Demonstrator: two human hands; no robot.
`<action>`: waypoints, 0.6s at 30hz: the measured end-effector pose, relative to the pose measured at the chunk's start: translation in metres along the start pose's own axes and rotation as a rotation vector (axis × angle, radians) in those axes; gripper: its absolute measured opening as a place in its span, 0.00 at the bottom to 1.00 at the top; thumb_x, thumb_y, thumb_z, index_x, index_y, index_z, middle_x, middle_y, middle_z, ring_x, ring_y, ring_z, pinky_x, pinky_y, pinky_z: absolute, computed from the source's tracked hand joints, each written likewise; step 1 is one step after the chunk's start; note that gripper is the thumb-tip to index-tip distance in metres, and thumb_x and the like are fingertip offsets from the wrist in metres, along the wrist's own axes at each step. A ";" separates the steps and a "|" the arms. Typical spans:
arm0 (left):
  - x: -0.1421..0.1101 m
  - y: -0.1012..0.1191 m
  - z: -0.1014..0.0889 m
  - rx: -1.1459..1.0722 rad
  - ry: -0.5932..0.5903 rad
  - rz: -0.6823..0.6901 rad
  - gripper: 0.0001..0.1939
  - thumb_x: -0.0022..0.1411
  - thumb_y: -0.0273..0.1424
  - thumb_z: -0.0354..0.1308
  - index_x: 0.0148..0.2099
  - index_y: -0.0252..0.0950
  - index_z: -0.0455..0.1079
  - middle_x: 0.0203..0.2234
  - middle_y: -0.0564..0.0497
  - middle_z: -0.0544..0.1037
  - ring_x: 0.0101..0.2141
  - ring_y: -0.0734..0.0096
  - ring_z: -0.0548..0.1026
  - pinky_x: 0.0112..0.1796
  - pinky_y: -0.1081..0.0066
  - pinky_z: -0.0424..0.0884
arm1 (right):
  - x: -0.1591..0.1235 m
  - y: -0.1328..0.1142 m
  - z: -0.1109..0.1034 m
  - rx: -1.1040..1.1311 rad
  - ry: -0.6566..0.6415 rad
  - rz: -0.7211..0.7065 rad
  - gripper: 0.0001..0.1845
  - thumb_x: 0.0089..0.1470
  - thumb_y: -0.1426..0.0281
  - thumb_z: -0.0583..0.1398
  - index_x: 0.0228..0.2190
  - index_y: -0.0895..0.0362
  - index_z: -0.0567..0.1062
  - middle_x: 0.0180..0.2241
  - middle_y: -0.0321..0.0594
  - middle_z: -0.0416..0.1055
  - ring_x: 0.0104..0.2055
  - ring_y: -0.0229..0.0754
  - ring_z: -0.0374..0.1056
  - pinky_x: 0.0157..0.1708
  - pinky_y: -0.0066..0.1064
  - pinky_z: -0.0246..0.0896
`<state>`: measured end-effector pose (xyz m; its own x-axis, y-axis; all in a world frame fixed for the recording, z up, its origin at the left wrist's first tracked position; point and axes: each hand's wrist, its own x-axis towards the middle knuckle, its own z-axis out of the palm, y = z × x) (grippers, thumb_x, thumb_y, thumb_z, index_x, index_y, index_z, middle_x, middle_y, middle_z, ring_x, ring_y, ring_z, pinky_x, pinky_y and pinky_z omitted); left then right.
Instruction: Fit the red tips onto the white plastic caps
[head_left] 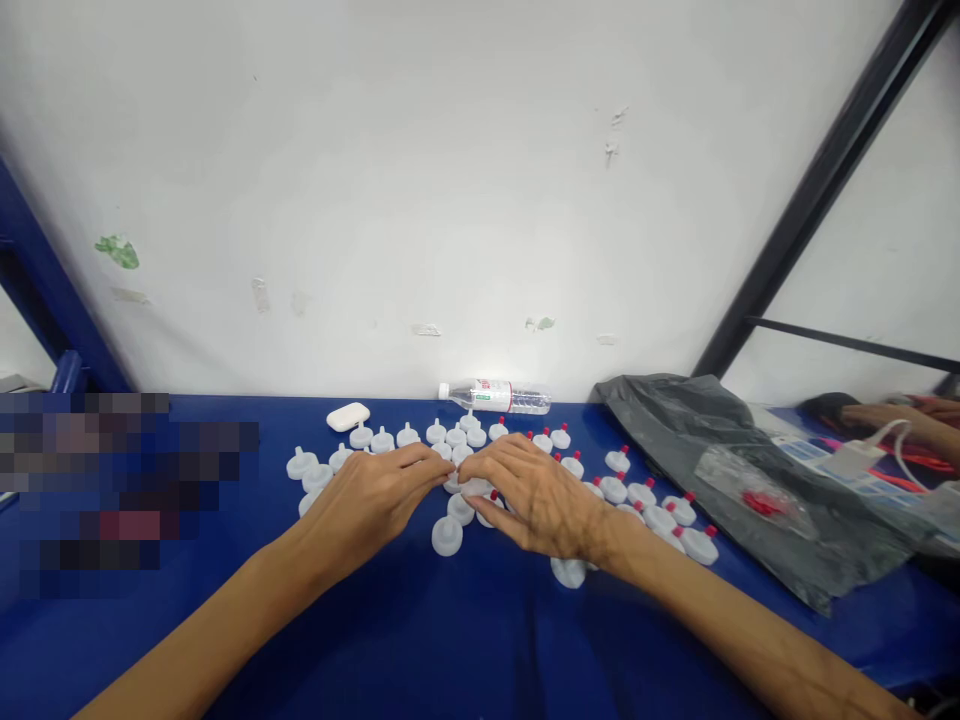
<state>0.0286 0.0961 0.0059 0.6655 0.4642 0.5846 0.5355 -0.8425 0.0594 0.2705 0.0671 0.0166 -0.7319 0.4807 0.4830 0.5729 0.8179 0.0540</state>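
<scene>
And here come the two hands, meeting over the middle of the blue tabletop [420,630]! The left hand [375,497] reaches in with its fingers drawn together, their tips right beside those of the other hand; whether they pinch anything, I cannot tell from here. The right hand [532,495] has its fingers curled over a white round piece [475,488], thumb on the near side, grasping it just above the crowd.

Look at that crowd! Plain white spouted caps [302,461] spread from the left hand across to the middle, several touching, most with their spouts up. Two more white discs [447,536] sit nearer the viewer, just in front of the fingertips, and another pale disc [568,572] lies below the right wrist. Over on the right, red-tipped caps [700,545] fan out around the right hand and forearm, some upright, some leaning.

Up at the far edge, against the white wall [480,200], a clear bottle [529,399] lies on its side, white lid pointing left. To its left, a smooth white case [348,417] rests close to the caps. Toward the right end, a dark plastic bag [675,430] sprawls flat, carrying a clear bag [724,470] with red pieces [763,502] in it. Beyond it, a white plug [855,457] trails a cable, and another person's hand [874,415] shows, blurred.
</scene>
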 end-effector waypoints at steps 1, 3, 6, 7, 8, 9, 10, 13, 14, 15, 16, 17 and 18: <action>0.000 0.000 0.000 -0.010 0.008 0.001 0.13 0.72 0.28 0.49 0.48 0.41 0.75 0.39 0.51 0.83 0.35 0.71 0.81 0.32 0.76 0.74 | 0.000 0.000 -0.001 -0.005 0.000 0.004 0.11 0.67 0.69 0.55 0.49 0.56 0.67 0.43 0.43 0.74 0.45 0.47 0.69 0.50 0.43 0.62; 0.001 0.000 0.000 -0.036 0.027 0.002 0.12 0.73 0.28 0.49 0.48 0.40 0.74 0.39 0.50 0.83 0.36 0.70 0.82 0.33 0.76 0.74 | 0.000 0.000 -0.002 -0.011 -0.002 0.007 0.11 0.67 0.69 0.55 0.49 0.56 0.67 0.44 0.43 0.74 0.45 0.47 0.68 0.50 0.43 0.62; 0.002 0.001 -0.001 -0.069 0.048 -0.001 0.11 0.72 0.28 0.50 0.48 0.40 0.74 0.39 0.51 0.83 0.34 0.71 0.81 0.32 0.76 0.74 | 0.000 0.000 -0.003 -0.009 -0.018 0.008 0.11 0.67 0.69 0.55 0.50 0.56 0.67 0.44 0.43 0.74 0.46 0.47 0.69 0.51 0.43 0.62; 0.003 0.001 -0.001 -0.078 0.052 -0.002 0.11 0.72 0.28 0.50 0.47 0.40 0.74 0.38 0.52 0.83 0.33 0.72 0.81 0.31 0.76 0.74 | 0.000 -0.001 -0.003 -0.010 -0.020 0.008 0.11 0.67 0.69 0.54 0.50 0.56 0.66 0.45 0.43 0.74 0.46 0.47 0.69 0.51 0.44 0.62; 0.003 0.002 -0.001 -0.085 0.056 -0.004 0.11 0.72 0.28 0.50 0.47 0.40 0.74 0.37 0.52 0.83 0.32 0.73 0.80 0.30 0.76 0.74 | 0.000 -0.001 -0.003 -0.011 -0.018 0.007 0.11 0.67 0.68 0.54 0.50 0.56 0.66 0.44 0.43 0.74 0.46 0.47 0.69 0.51 0.44 0.62; 0.003 0.002 -0.001 -0.090 0.060 -0.007 0.11 0.72 0.28 0.50 0.47 0.39 0.74 0.37 0.52 0.83 0.31 0.73 0.80 0.30 0.76 0.74 | 0.000 -0.001 -0.003 -0.015 -0.014 0.006 0.11 0.67 0.68 0.54 0.50 0.56 0.67 0.44 0.44 0.75 0.46 0.48 0.69 0.51 0.44 0.62; 0.003 0.003 -0.001 -0.093 0.063 -0.010 0.11 0.72 0.27 0.50 0.46 0.39 0.74 0.37 0.52 0.83 0.31 0.73 0.80 0.30 0.76 0.74 | 0.000 -0.001 -0.003 -0.019 -0.009 0.005 0.11 0.67 0.68 0.54 0.50 0.56 0.67 0.44 0.44 0.75 0.46 0.48 0.69 0.51 0.44 0.62; 0.002 0.002 0.000 -0.100 0.070 -0.013 0.11 0.72 0.27 0.50 0.47 0.39 0.75 0.38 0.52 0.83 0.32 0.73 0.80 0.31 0.76 0.74 | -0.001 -0.001 -0.003 -0.028 -0.010 0.012 0.11 0.67 0.68 0.54 0.50 0.56 0.67 0.44 0.44 0.75 0.46 0.48 0.69 0.51 0.44 0.62; 0.002 0.002 0.000 -0.101 0.072 -0.013 0.12 0.72 0.28 0.50 0.47 0.39 0.75 0.39 0.52 0.83 0.33 0.73 0.81 0.31 0.76 0.74 | -0.001 -0.001 -0.003 -0.032 -0.012 0.016 0.11 0.67 0.68 0.54 0.50 0.56 0.67 0.43 0.43 0.75 0.46 0.48 0.69 0.51 0.44 0.62; 0.002 0.001 0.000 -0.101 0.076 -0.015 0.12 0.72 0.28 0.50 0.47 0.39 0.75 0.39 0.52 0.83 0.34 0.72 0.81 0.31 0.76 0.74 | -0.001 0.000 -0.003 -0.034 -0.012 0.017 0.11 0.67 0.68 0.54 0.50 0.55 0.67 0.43 0.43 0.75 0.45 0.48 0.69 0.51 0.44 0.62; 0.002 0.001 0.000 -0.102 0.080 -0.017 0.11 0.72 0.28 0.50 0.47 0.40 0.74 0.39 0.52 0.83 0.34 0.72 0.81 0.32 0.76 0.74 | -0.001 0.000 -0.003 -0.034 -0.014 0.014 0.11 0.67 0.68 0.54 0.50 0.55 0.67 0.43 0.43 0.75 0.45 0.47 0.69 0.51 0.45 0.62; 0.002 0.001 0.000 -0.103 0.082 -0.020 0.11 0.72 0.28 0.50 0.47 0.40 0.74 0.39 0.52 0.83 0.34 0.72 0.81 0.32 0.76 0.74 | -0.001 0.000 -0.003 -0.032 -0.015 0.011 0.11 0.67 0.68 0.54 0.50 0.55 0.67 0.43 0.43 0.75 0.45 0.47 0.69 0.51 0.45 0.61; 0.002 0.001 0.000 -0.104 0.081 -0.020 0.11 0.72 0.28 0.50 0.47 0.40 0.74 0.39 0.52 0.83 0.34 0.72 0.81 0.32 0.76 0.74 | -0.001 0.000 -0.002 -0.030 -0.019 0.008 0.11 0.67 0.68 0.54 0.50 0.55 0.67 0.43 0.43 0.75 0.45 0.47 0.69 0.52 0.45 0.61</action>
<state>0.0305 0.0960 0.0076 0.6088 0.4609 0.6457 0.4882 -0.8592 0.1530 0.2724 0.0662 0.0183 -0.7340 0.4933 0.4669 0.5892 0.8044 0.0764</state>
